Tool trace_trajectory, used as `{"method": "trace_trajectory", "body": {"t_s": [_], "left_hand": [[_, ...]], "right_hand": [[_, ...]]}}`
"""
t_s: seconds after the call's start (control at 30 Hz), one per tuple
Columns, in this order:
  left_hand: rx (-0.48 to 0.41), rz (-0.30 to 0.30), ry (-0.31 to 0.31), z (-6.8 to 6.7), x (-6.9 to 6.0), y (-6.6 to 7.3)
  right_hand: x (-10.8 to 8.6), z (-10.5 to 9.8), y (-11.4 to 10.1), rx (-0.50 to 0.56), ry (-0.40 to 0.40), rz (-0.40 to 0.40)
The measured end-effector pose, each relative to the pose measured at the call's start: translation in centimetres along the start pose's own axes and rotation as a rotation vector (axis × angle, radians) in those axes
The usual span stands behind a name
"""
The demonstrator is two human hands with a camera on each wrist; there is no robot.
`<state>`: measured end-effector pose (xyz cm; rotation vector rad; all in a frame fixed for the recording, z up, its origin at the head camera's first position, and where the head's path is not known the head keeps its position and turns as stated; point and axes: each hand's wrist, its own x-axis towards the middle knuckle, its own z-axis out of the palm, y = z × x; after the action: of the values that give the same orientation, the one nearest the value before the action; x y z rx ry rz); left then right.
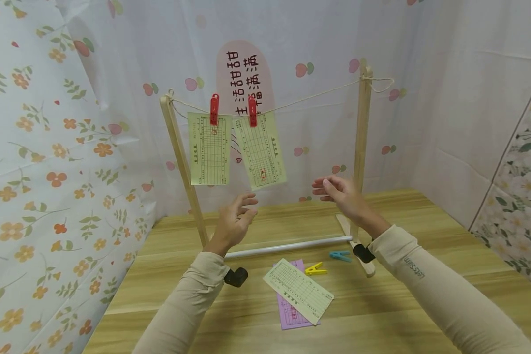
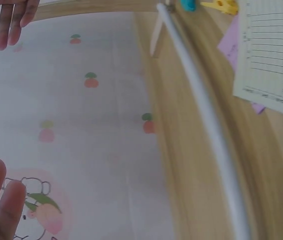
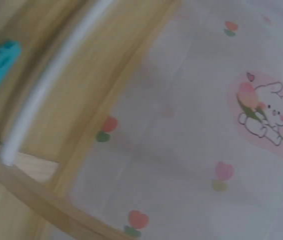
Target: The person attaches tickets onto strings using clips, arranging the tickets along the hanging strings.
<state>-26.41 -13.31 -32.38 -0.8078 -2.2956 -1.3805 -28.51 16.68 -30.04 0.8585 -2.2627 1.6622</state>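
My left hand (image 1: 235, 220) is raised below the hanging slips, its fingers relaxed and holding nothing. Across from it, my right hand (image 1: 342, 196) hovers beside the right post with loosely bent, bare fingers. Two printed green slips hang from a string (image 1: 309, 100). One red clothespin (image 1: 214, 109) pinches the left slip (image 1: 210, 150); a second red clothespin (image 1: 252, 111) pinches the tilted right slip (image 1: 260, 151). On the table, a pale green slip (image 1: 298, 290) lies across a purple slip (image 1: 287, 314). A yellow clothespin (image 1: 316, 269) and a blue clothespin (image 1: 339, 255) lie near them.
A wooden left post (image 1: 183, 167) and right post (image 1: 361, 147) carry the string. Low between them runs a white rod (image 1: 287, 246); a wooden foot (image 1: 367, 265) supports the right side. Behind the wooden table (image 1: 159, 295) hangs a patterned cloth (image 1: 318, 39).
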Motion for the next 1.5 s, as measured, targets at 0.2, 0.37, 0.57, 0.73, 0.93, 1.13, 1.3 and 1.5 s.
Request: {"method": "trace_trajectory", "body": {"t_s": [0.2,0.37,0.57,0.73,0.93,1.13,1.3,1.5], "left_hand": [[0.070,-0.070,-0.063,1.1,-2.0,-1.2],[0.103,-0.120,-0.137,2.4,-3.5,-2.5],[0.125,-0.214,-0.258,4.0,-4.9,-3.5],[0.154,-0.336,-0.336,5.2,-5.7,-3.8],[0.283,-0.401,-0.417,6.1,-6.2,-3.8],[0.377,-0.420,-0.454,6.8,-6.4,-3.3],[0.387,-0.418,-0.462,7.4,-6.5,-3.5],[0.448,-0.443,-0.455,8.2,-6.8,-3.7]], "right_hand": [[-2.3,0.4,2.5,-0.023,-0.002,0.076],[-4.6,0.4,5.2,-0.102,-0.013,0.167],[-6.9,-0.1,7.7,-0.227,-0.128,0.318],[-7.9,-0.4,8.7,-0.360,-0.234,0.345],[-8.6,-0.4,8.7,-0.413,-0.279,0.394],[-8.8,-0.5,8.9,-0.432,-0.323,0.442],[-9.0,-0.4,9.5,-0.442,-0.347,0.454],[-8.6,-0.3,9.6,-0.503,-0.355,0.417]]}}
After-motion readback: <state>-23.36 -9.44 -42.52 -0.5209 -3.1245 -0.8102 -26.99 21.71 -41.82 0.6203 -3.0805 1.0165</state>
